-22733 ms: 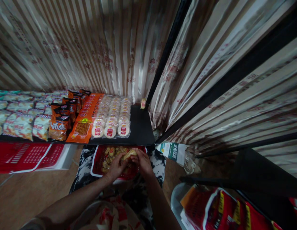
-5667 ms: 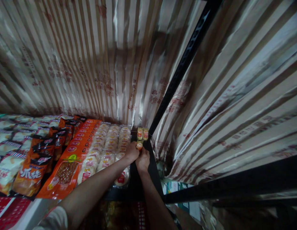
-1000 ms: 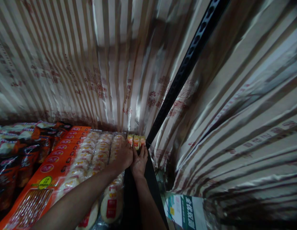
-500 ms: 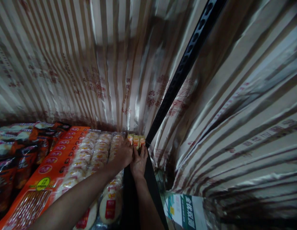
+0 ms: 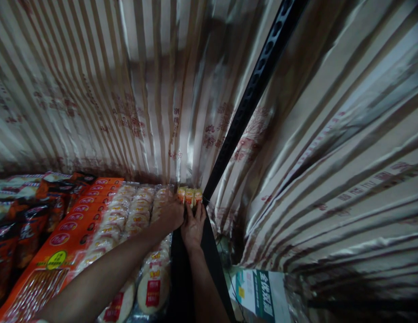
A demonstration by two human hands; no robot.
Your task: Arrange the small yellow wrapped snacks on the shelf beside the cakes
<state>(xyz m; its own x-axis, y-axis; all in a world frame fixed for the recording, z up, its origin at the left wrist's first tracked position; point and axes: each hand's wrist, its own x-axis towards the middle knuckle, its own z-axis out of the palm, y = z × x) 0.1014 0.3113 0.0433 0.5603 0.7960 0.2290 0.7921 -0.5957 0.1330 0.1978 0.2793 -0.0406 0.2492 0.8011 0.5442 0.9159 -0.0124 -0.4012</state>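
Observation:
A short row of small yellow packets (image 5: pixel 189 196) with orange-red labels stands at the back right corner of the dark shelf (image 5: pixel 182 278). My right hand (image 5: pixel 193 228) reaches up to the row, its fingers stretched and apart, the tips touching the front of the packets. Just left of them my left hand (image 5: pixel 173 213) is curled beside the leftmost packet; its fingertips and whatever they may hold are hidden. Under my left forearm run rows of clear-wrapped round pale cakes or crackers (image 5: pixel 153 287) with red labels.
Orange snack packs (image 5: pixel 81 211) overlap in a row farther left, beside dark and orange bags (image 5: pixel 30 233). A black perforated post (image 5: pixel 242 112) rises at the shelf corner. Striped plastic sheeting (image 5: pixel 144 89) hangs behind. A printed white-and-green package (image 5: pixel 259 294) lies low at right.
The view has shifted slightly, so the scene sits a little further left. Both hands stay at the yellow packets, with little visible movement.

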